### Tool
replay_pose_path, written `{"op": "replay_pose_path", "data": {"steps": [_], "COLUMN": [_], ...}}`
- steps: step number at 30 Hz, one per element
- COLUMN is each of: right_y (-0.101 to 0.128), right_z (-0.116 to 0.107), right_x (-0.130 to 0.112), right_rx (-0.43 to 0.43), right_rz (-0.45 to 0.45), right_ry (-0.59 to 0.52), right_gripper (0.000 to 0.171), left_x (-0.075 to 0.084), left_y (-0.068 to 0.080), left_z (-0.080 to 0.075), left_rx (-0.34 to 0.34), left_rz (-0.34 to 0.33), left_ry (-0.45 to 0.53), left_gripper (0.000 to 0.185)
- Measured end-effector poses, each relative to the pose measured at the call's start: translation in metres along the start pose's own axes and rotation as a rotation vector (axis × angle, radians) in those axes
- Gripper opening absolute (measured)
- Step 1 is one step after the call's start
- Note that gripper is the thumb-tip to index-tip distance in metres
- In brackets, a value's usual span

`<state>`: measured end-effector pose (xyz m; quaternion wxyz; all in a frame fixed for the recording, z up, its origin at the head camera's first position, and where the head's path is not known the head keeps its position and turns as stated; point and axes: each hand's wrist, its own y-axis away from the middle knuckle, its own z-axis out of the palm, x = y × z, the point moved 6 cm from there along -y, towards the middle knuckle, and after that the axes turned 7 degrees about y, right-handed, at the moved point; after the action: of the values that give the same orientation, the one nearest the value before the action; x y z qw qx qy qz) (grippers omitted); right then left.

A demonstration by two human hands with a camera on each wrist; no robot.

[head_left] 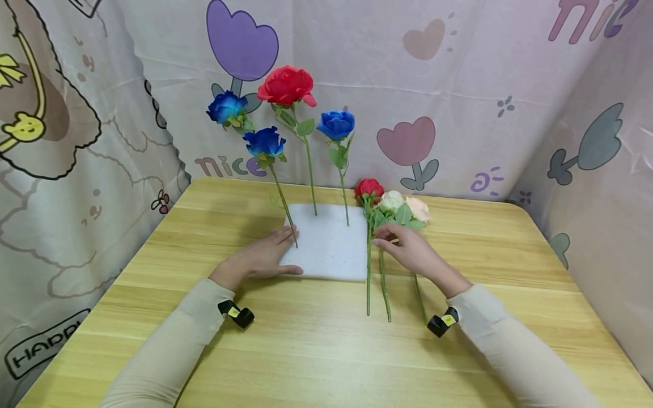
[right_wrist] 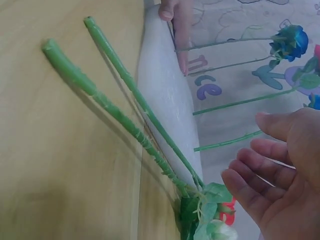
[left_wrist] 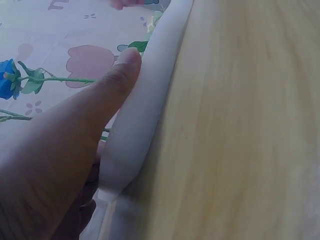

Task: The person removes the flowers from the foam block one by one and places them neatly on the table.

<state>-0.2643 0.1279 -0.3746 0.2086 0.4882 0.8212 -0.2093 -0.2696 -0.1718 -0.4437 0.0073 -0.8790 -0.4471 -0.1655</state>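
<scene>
A white foam slab [head_left: 331, 252] lies on the table. Red rose [head_left: 287, 86] and blue rose [head_left: 336, 124] stand upright in it, stems planted in the foam. Two more blue roses, one upper [head_left: 227, 107] and one lower [head_left: 265, 143], lean at its left side. My left hand [head_left: 267, 252] rests on the slab's left part, thumb along the front edge. Beside the slab lie a red rose [head_left: 369, 190], a white rose [head_left: 391, 201] and a pale pink rose [head_left: 417, 208]. Over their stems hovers my right hand [head_left: 408, 249], fingers loosely bent, nothing between them in the right wrist view.
The wooden table [head_left: 316, 351] reaches back to a printed curtain [head_left: 459, 85], which also hangs along both sides. Green stems [right_wrist: 120, 115] of the lying roses extend toward the table's front. Black wrist cameras sit on both sleeves.
</scene>
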Motion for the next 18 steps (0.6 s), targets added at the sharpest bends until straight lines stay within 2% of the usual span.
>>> {"op": "replay_pose_path", "data": {"steps": [9,18], "right_y": [-0.018,-0.032], "right_z": [0.005,0.010], "right_x": [0.002,0.000], "right_rx": [0.039,0.075], "right_rz": [0.045,0.040], "right_ry": [-0.029,-0.073], "right_gripper": [0.037,0.040], "left_x": [0.002,0.000], "left_y": [-0.001,-0.002], "left_z": [-0.002,-0.002], "left_rx": [0.000,-0.009], "left_rz": [0.008,-0.009], "left_ry": [0.007,0.010], "left_gripper": [0.111,0.113]}}
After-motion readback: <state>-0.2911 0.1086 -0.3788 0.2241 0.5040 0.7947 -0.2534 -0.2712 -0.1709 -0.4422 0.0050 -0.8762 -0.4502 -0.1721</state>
